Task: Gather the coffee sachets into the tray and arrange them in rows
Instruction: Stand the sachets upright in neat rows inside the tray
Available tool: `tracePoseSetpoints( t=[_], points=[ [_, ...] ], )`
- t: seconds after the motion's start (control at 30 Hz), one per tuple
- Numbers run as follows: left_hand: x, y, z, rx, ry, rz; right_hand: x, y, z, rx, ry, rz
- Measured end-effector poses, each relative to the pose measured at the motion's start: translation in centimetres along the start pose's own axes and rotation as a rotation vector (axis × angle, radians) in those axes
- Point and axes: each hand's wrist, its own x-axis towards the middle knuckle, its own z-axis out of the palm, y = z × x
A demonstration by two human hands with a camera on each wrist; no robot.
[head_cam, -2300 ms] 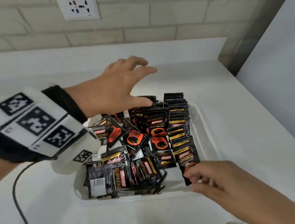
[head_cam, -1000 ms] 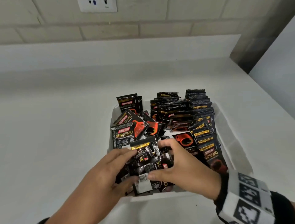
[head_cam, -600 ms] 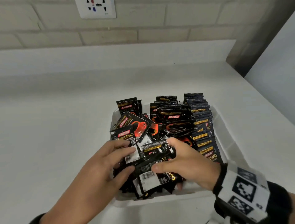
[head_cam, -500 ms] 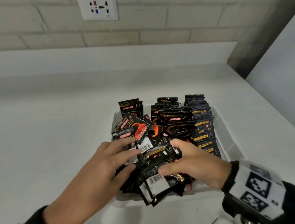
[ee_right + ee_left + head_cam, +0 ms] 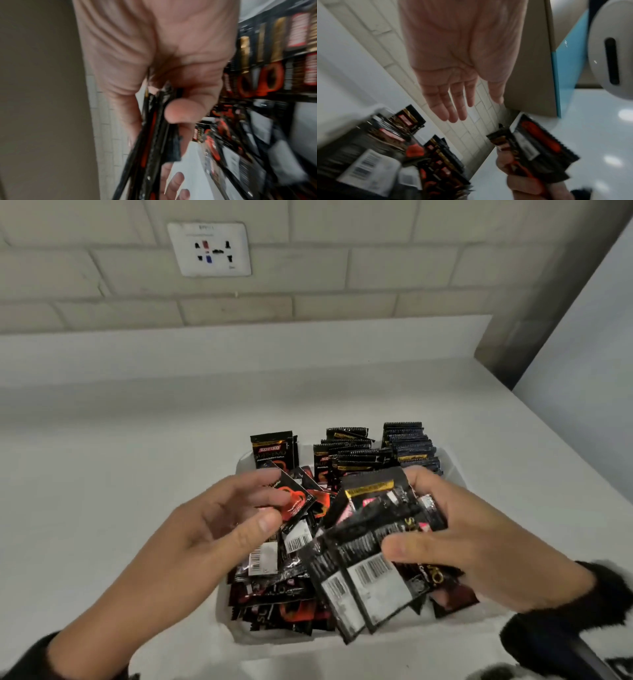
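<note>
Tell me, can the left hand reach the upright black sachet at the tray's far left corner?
Probably yes: the left hand hovers open, and the upright black sachet stands exposed just beyond its fingertips.

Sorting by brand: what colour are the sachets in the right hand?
Black, with red and gold print; sachets in the right hand show best in head view.

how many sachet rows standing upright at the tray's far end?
3: a right row, the fullest, a middle row, and a left sachet, possibly backed by another. Both hands and loose sachets hide the near ends.

likely a home kitchen: white counter [image 5: 102,474], pale brick wall tiles [image 5: 342,268], wall socket [image 5: 209,249]
</note>
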Motion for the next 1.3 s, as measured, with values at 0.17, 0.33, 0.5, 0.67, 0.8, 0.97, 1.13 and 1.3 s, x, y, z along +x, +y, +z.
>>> tracePoseSetpoints(
  t=[0.17,0.33,0.5,0.67,0.8,0.97,1.13,1.3],
  points=[
    [0.9,-0.4,2.9,-0.258,-0.159,-0.178,1.4,-0.6,3.4,-0.202,0.101,-0.187],
    [1.3,-0.4,4.7,-0.461,-0.047,-0.249,2.6,1.5,4.3,-0.208,0.158,-0.285],
    [2.6,-0.8,6.8,-0.579,0.163,-0.267,2.7,2.5,2.4,-0.132,0.286,-0.297],
    [3.8,-0.4,9.2,-0.654,0.384,-0.167,2.4,4.0,1.3,0.062,0.420,-0.238],
    [4.2,0.2,10.9,-0.657,0.386,-0.136,2.6,4.6,0.7,0.179,0.453,-0.261],
    [4.5,0.0,10.7,-0.772,0.223,-0.219,2.8,5.6,-0.8,0.265,0.457,-0.254],
    [5.0,-0.2,10.6,-0.791,0.152,-0.282,2.4,5.9,-2.1,0.189,0.444,-0.240],
    [5.4,-0.2,10.8,-0.848,0.282,-0.278,2.2,5.5,-3.6,0.298,0.457,-0.216]
  ],
)
